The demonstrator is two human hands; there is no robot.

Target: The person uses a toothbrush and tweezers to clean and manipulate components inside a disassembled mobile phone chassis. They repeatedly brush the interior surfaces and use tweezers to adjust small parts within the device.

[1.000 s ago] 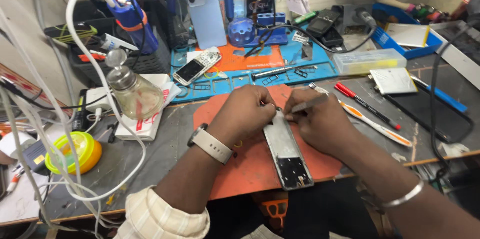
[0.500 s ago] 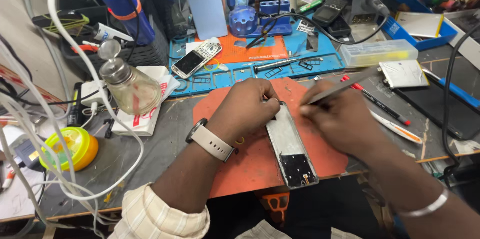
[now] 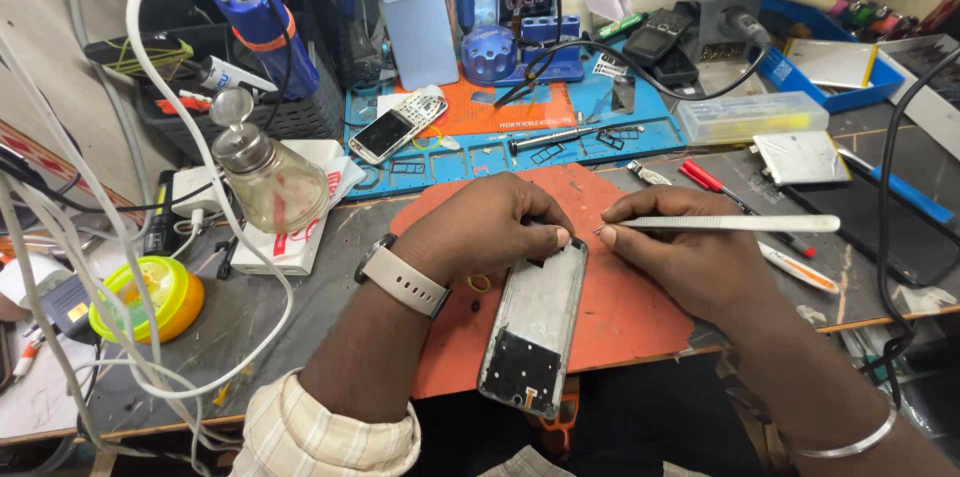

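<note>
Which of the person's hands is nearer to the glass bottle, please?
Left. The left hand lies just right of the glass bottle; the right hand is farther right, holding tweezers.

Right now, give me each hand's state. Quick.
Left hand: curled over the top end of the opened phone, holding it down on the orange mat.
Right hand: closed on metal tweezers.

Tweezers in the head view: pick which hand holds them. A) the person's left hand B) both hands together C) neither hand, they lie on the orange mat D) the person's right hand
D: the right hand pinches the metal tweezers, tips pointing toward the top edge of the opened phone, while the left hand rests on that phone's top end.
</note>
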